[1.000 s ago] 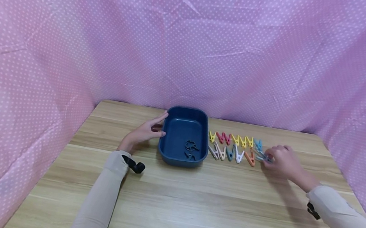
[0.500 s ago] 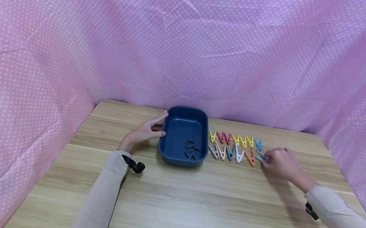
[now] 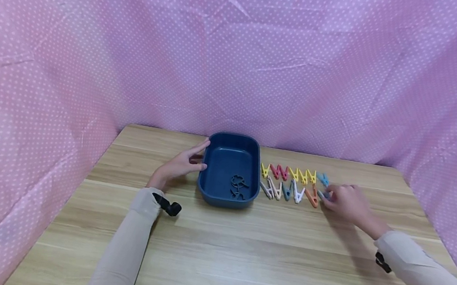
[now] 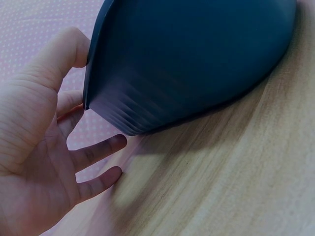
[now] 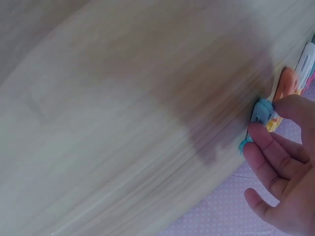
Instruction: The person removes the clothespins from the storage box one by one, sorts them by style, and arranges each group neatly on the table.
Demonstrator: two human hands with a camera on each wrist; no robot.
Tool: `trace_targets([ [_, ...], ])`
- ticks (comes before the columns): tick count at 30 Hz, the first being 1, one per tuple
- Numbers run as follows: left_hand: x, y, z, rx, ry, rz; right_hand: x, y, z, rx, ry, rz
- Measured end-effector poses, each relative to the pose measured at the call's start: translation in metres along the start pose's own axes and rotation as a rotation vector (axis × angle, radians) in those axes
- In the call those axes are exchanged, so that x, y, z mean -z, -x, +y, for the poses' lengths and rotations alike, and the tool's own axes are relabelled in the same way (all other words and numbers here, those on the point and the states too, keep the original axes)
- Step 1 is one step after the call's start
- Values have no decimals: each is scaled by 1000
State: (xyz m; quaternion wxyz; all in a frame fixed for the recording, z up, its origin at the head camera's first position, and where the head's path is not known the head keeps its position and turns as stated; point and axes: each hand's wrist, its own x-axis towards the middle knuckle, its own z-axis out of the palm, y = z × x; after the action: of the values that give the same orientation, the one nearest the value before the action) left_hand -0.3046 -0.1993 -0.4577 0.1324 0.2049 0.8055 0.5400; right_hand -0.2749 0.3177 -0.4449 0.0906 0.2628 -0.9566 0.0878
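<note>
My right hand [image 3: 348, 203] pinches a blue clothespin [image 5: 261, 113] between thumb and fingertips at the right end of the front row. An orange clothespin [image 3: 312, 197] lies just left of it, and a light blue clothespin [image 3: 323, 179] sits behind it. At the left, my left hand [image 3: 181, 165] touches the rim of a dark blue rectangular basin [image 3: 225, 204], with thumb and fingers spread. In the left wrist view, two fingers extend below the rim, apart from the wall. Dark, thin looped pieces [image 3: 239, 182] lie in the basin's near right part.
Several yellow and red clothespins form the back row, including a red clothespin [image 3: 283, 173]. The front row holds a white clothespin [image 3: 298, 193] and others in grey, cream and teal. A pink dotted cloth [image 3: 240, 65] hangs behind the wooden table [image 3: 211, 258].
My right hand has shifted slightly left with the blue clothespin, closer to the orange one. The light blue clothespin behind it has turned a little. The left hand and basin stay still.
</note>
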Motion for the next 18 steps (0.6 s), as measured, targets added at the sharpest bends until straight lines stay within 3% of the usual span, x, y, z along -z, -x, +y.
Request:
trace_targets([
  [9, 0, 0, -1, 1, -2, 1, -2, -5, -4, -19, -53, 21],
  [18, 1, 0, -1, 7, -10, 2, -3, -7, -5, 40, -66, 51],
])
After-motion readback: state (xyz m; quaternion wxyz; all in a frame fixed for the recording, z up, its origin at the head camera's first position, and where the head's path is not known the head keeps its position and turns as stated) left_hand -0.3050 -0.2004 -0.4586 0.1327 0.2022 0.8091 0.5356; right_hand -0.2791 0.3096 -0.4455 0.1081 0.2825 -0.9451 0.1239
